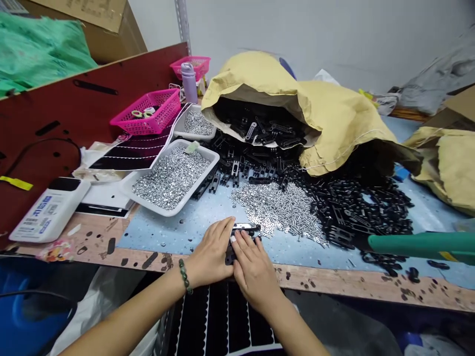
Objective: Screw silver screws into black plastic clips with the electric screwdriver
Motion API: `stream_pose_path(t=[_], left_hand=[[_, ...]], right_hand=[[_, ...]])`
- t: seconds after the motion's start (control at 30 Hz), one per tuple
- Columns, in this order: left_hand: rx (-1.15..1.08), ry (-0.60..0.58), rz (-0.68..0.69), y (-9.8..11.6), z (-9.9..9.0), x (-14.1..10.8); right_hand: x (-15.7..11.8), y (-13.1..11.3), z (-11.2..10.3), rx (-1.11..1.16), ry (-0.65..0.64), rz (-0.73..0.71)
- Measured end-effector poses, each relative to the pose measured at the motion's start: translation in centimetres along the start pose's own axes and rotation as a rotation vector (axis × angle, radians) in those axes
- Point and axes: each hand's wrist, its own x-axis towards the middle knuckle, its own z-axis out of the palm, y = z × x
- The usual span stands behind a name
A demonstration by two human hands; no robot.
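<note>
My left hand (pixel 213 249), with a green bead bracelet at the wrist, grips the left side of several narrow black parts (pixel 245 227) near the table's front edge. My right hand (pixel 256 269) presses against the same parts from the right, fingers together and laid over them. A shiny strip shows along the top of the parts; their lower portion is hidden by my hands. Just beyond them lies a loose heap of small silver screws and nuts (pixel 282 207). Black forked plastic pieces (pixel 237 168) are piled behind that heap.
A white tray of nuts (pixel 168 210) stands left, with a smaller tray of screws (pixel 198 123) behind. Yellow sacks (pixel 260 69) spill black pieces. A green tool (pixel 408 244) juts in from the right. A pink basket (pixel 163 116) and white scale-like box (pixel 48 212) sit left.
</note>
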Motion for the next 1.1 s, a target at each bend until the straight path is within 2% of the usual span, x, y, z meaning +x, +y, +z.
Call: stream_pose_path(t=[0.13,0.2,0.27,0.33,0.4,0.43,0.53,0.6,0.67,0.73,0.83,0.9,0.97,1.03,1.1], left_hand=[[0.035,-0.004,0.014,0.0,0.1,0.6],[0.005,-0.002,0.03,0.1,-0.2,1.0],[-0.064,0.017,0.04,0.4,-0.9,1.3],[-0.199,0.043,-0.012,0.8,-2.1,1.4],[-0.477,-0.001,-0.136,1.4,-3.5,1.3],[-0.678,-0.077,-0.216,1.7,-4.1,1.1],[-1.317,-0.406,-0.51,2.5,-5.0,0.1],[-1.587,-0.493,-0.725,2.7,-4.8,-0.7],[-1.733,-0.46,-0.887,2.6,-4.6,-1.4],[-1.82,-0.443,-0.939,2.1,-4.6,-1.9],[-1.757,-0.374,-0.86,0.8,-5.7,-2.9],[-1.513,-0.235,-0.833,-0.3,-6.8,-3.6],[-1.209,-0.077,-0.829,-1.1,-7.7,-4.2],[-1.006,0.037,-0.762,-1.5,-8.2,-4.7],[-0.972,0.042,-0.646,-1.3,-8.3,-5.0]], right_hand=[[-0.5,1.6,-1.1,0.234,-0.008,0.01],[-1.3,3.0,-1.8,0.379,0.12,0.126],[-2.1,4.4,-2.4,0.475,0.306,0.288],[-2.4,5.2,-2.9,0.543,0.418,0.359],[-2.1,5.3,-3.3,0.592,0.44,0.301],[-1.6,5.1,-3.5,0.604,0.441,0.24],[0.4,3.6,-3.7,0.631,0.403,0.008],[1.7,2.5,-3.5,0.655,0.374,-0.072],[2.8,1.7,-2.9,0.661,0.348,-0.006],[3.7,1.3,-2.3,0.622,0.289,0.158],[4.8,1.5,-1.1,0.486,0.167,0.378],[5.4,2.0,-0.3,0.398,0.131,0.452],[5.7,2.4,0.3,0.343,0.12,0.485],[5.9,2.4,0.6,0.284,0.117,0.508],[5.8,2.1,0.4,0.175,0.165,0.479]])
